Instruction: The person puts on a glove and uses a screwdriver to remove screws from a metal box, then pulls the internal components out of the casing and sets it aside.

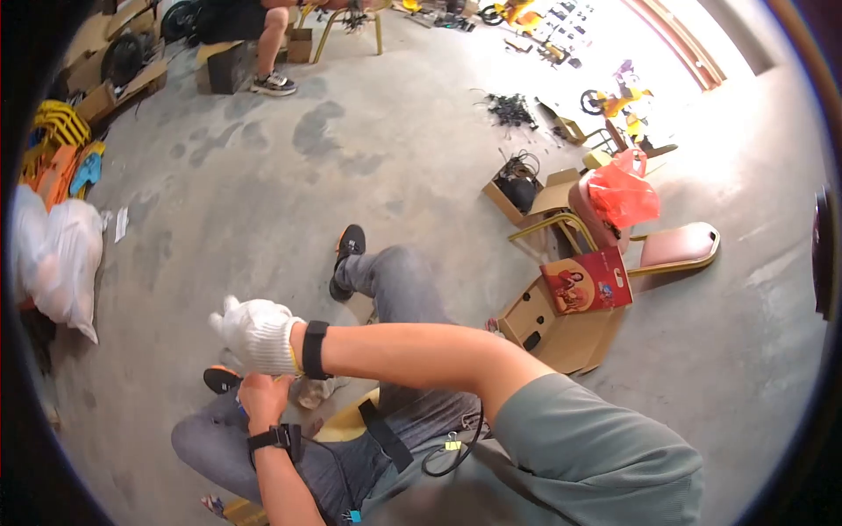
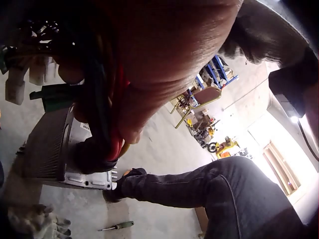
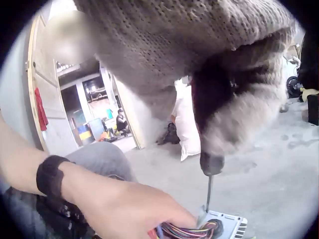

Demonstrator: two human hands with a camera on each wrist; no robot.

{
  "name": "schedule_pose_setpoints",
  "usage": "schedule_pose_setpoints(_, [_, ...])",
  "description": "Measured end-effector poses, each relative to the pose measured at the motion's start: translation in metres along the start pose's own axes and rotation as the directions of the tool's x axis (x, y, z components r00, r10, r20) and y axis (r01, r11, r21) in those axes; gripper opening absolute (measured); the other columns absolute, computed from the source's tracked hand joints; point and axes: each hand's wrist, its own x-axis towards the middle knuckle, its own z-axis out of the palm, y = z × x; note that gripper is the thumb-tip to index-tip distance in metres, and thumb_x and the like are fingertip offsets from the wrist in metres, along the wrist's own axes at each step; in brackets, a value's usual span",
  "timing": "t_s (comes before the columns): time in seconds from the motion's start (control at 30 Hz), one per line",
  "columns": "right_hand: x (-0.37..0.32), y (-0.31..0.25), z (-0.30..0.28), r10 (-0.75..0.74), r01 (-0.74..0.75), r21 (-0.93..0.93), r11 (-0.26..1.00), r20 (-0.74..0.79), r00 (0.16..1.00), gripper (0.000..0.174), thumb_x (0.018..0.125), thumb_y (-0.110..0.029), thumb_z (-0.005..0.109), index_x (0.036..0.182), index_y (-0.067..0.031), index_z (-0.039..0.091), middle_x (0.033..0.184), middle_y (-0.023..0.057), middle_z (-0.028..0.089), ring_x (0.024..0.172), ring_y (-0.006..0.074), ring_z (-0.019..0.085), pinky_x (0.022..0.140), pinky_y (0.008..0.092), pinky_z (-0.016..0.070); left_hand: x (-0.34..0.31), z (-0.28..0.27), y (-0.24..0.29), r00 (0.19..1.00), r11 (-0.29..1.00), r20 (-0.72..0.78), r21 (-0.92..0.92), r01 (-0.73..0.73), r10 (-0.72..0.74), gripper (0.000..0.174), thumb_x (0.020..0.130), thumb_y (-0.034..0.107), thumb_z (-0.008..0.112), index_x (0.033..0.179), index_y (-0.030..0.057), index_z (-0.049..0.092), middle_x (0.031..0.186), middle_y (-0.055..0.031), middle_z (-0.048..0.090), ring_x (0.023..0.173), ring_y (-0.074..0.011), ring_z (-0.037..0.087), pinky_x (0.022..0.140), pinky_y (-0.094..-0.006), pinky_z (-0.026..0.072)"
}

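Screwdriver (image 3: 209, 191) is gripped upright in the gloved right hand (image 1: 257, 333), its tip set on top of the metal box (image 3: 230, 222). The wire bundle (image 3: 192, 232) at the box's top is clutched by the bare left hand (image 1: 263, 399). The shaft is best held vertical, with the wires drawn aside.

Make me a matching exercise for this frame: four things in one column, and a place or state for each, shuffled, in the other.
Things:
1. right hand
2. left hand
3. red bag
4. white sack

Places or states:
A. at the pink chair
B. bare, holds wires
C. on the floor, far left
D. gloved, grips a screwdriver

Pairs: 1-D, 2-B, 3-A, 4-C.
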Motion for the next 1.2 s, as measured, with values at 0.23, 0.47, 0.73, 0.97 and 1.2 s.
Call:
schedule_pose_setpoints(0.23, [-0.008, 0.004, -0.005, -0.157, 0.155, -0.071, 0.985, -0.021, 0.987, 0.036, 0.075, -0.016, 0.072, 0.108, -0.0022, 0.064, 0.108, 0.0219, 0.061, 0.101, 0.0373, 0.066, 0.079, 0.0452, 0.0571, 0.0, -0.006, 0.003, 0.977, 0.984, 0.134, 0.089, 0.155, -0.166, 0.037, 0.069, 0.032, 0.083, 0.086, 0.0, 0.074, 0.08, -0.0231, 0.07, 0.079, -0.0417, 0.069, 0.07, -0.0467, 0.0527])
schedule_pose_setpoints(0.47, [-0.006, 0.0, -0.009, 0.034, -0.045, 0.093, 0.995, 0.119, 0.992, 0.037, 0.074, -0.014, 0.072, 0.108, -0.0025, 0.064, 0.114, 0.0224, 0.056, 0.103, 0.0367, 0.06, 0.081, 0.0429, 0.0559, 0.001, -0.004, 0.002, 0.989, 0.992, 0.103, 0.081, 0.099, -0.107, 0.036, 0.07, 0.032, 0.083, 0.087, 0.0015, 0.075, 0.081, -0.0231, 0.07, 0.081, -0.0422, 0.069, 0.07, -0.0483, 0.0524])
schedule_pose_setpoints(0.73, [-0.008, 0.001, 0.001, -0.094, 0.091, -0.041, 0.995, -0.064, 0.994, 0.031, 0.077, -0.014, 0.07, 0.106, -0.0045, 0.066, 0.11, 0.0201, 0.059, 0.106, 0.0359, 0.061, 0.08, 0.0418, 0.0572, 0.001, -0.011, 0.01, 0.982, 0.987, 0.109, 0.065, 0.147, -0.154, 0.036, 0.071, 0.033, 0.082, 0.087, 0.0014, 0.076, 0.081, -0.0238, 0.07, 0.082, -0.0424, 0.069, 0.073, -0.048, 0.0523])
schedule_pose_setpoints(0.97, [-0.001, 0.01, 0.006, -0.035, 0.035, 0.001, 0.999, -0.008, 0.999, 0.029, 0.078, -0.017, 0.07, 0.106, -0.0085, 0.066, 0.11, 0.0182, 0.058, 0.104, 0.0359, 0.06, 0.082, 0.0425, 0.0567, 0.006, -0.01, 0.01, 0.977, 0.985, 0.146, 0.101, 0.139, -0.152, 0.041, 0.075, 0.037, 0.08, 0.09, -0.0003, 0.074, 0.085, -0.0228, 0.071, 0.083, -0.0416, 0.068, 0.074, -0.0482, 0.0524])
schedule_pose_setpoints(1.2, [-0.014, 0.023, 0.003, -0.172, 0.171, -0.021, 0.985, -0.071, 0.983, 0.039, 0.08, -0.011, 0.069, 0.118, -0.01, 0.061, 0.107, 0.0195, 0.058, 0.094, 0.0406, 0.064, 0.08, 0.0454, 0.0547, 0.005, -0.011, 0.008, 0.968, 0.986, 0.192, 0.073, 0.152, -0.163, 0.042, 0.079, 0.043, 0.075, 0.092, 0.0028, 0.07, 0.089, -0.0197, 0.071, 0.088, -0.0411, 0.068, 0.074, -0.0494, 0.0521])
